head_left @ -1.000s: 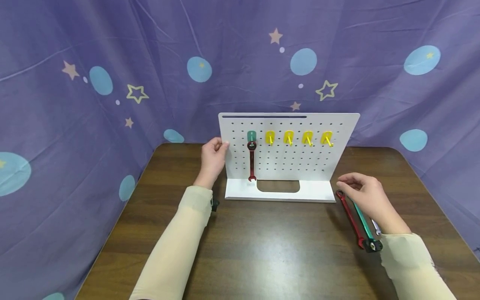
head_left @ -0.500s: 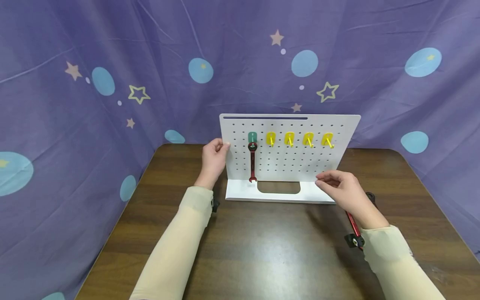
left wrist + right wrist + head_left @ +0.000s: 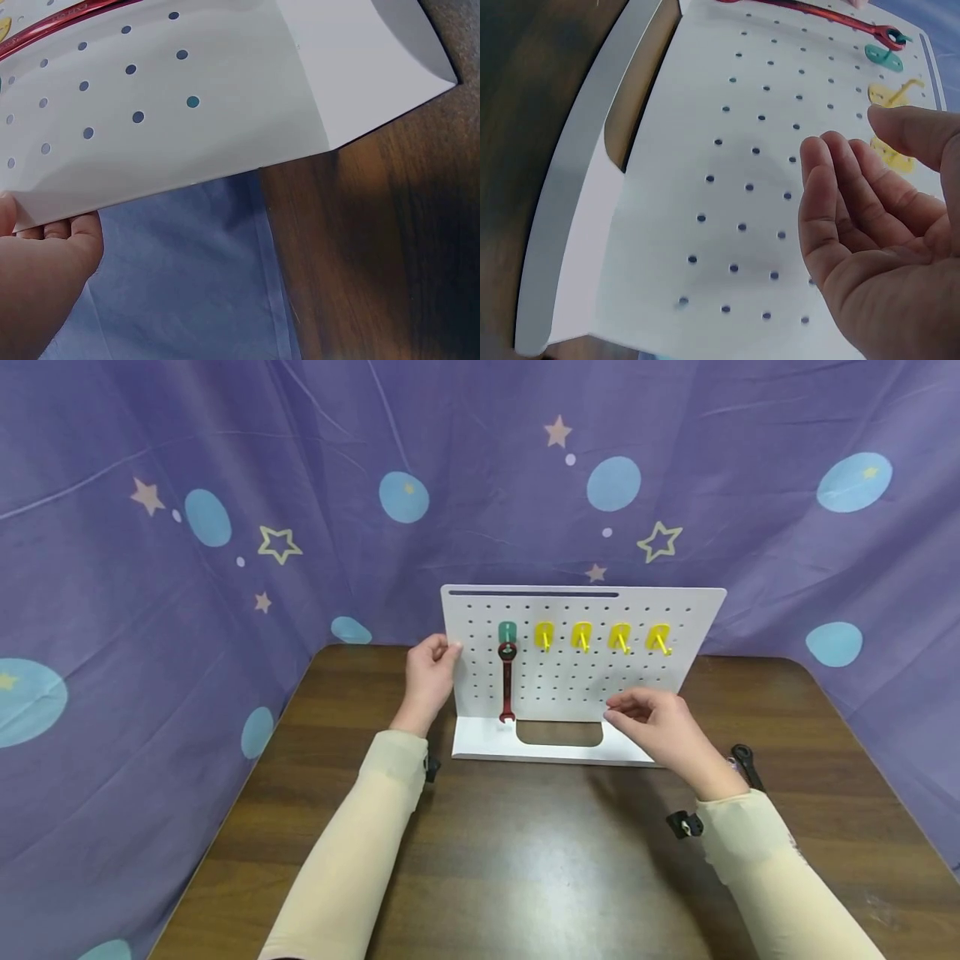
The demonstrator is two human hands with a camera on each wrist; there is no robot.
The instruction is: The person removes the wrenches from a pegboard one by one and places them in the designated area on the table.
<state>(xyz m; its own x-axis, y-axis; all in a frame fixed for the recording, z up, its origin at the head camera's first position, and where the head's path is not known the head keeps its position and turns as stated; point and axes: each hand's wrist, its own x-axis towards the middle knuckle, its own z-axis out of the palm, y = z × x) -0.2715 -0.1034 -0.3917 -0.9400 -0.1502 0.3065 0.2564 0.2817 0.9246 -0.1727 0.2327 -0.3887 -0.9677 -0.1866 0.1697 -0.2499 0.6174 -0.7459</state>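
Observation:
A white pegboard (image 3: 483, 681) stands on the table; my left hand (image 3: 427, 681) pinches its left edge, thumb in front and fingers behind in the left wrist view. From a green hook (image 3: 507, 630) hangs a red combination wrench (image 3: 507, 685), its open end down. Several yellow hooks (image 3: 544, 633) sit in a row to the right of it. My right hand (image 3: 660, 725) hovers before the lower right part of the board, its fingers loosely bent. In the right wrist view its thumb (image 3: 907, 131) stands apart from the fingers, with nothing between them.
A black ratchet wrench head (image 3: 742, 756) shows on the table right of my right wrist, the rest hidden behind the sleeve (image 3: 757, 843). The wooden table (image 3: 525, 852) runs back to a purple curtain (image 3: 480, 460) behind the board.
My right hand has moved left from above the wrenches on the right to the front of the pegboard. Its forearm now covers most of those wrenches. The left hand keeps its hold.

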